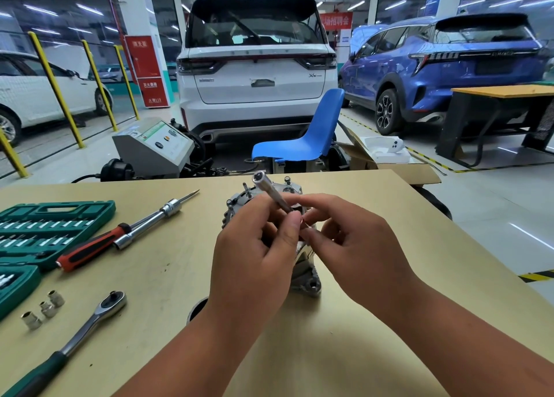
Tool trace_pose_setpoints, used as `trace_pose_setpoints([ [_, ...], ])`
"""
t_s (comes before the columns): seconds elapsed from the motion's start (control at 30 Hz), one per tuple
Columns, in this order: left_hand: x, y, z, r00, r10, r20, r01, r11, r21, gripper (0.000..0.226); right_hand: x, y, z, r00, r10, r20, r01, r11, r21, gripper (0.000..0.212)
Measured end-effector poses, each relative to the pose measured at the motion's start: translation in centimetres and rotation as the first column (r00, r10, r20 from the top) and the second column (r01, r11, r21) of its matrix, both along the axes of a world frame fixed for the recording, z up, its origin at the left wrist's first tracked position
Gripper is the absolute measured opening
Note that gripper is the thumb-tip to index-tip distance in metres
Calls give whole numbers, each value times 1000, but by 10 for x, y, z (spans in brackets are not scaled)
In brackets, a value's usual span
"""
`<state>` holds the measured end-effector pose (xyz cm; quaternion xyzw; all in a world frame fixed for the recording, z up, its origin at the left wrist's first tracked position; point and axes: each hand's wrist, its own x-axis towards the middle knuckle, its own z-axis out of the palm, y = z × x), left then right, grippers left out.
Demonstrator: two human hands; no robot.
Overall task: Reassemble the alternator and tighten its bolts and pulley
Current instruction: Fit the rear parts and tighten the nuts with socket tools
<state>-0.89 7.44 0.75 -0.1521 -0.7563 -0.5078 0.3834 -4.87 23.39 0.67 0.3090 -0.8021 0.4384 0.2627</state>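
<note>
The silver alternator (305, 276) stands on the tan table (359, 216), mostly hidden behind my hands; studs stick up from its far end. My left hand (257, 255) grips a slim chrome extension bar (271, 191) that points up and away, its open end toward the camera. My right hand (350, 240) pinches something small at the bar's lower end; what it is stays hidden by my fingers.
A ratchet wrench (87, 327) lies at the front left beside three loose sockets (45, 308). Farther back lie a red-handled driver (93, 246), a chrome bar (150, 219) and an open green tool case (45, 228). A dark round part (196, 308) peeks from under my left forearm.
</note>
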Motion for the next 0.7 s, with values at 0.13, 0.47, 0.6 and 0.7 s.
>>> trace_pose_setpoints([
  [0.13,1,0,-1,1000,21,-3,-21,1000,-15,15,0,0,-1,1000,9,-4,-9,1000,-11,49],
  [0.47,2,1,0,1000,-17,-7,17,999,36,13,3,-2,0,999,1,43,0,1000,-23,56],
  [0.6,2,1,-1,1000,12,-12,-11,1000,15,14,2,-2,-1,999,13,41,-13,1000,2,58],
  [0.7,2,1,-1,999,45,-22,-46,999,-14,11,1,-2,-1,1000,-1,1,1,1000,18,55],
])
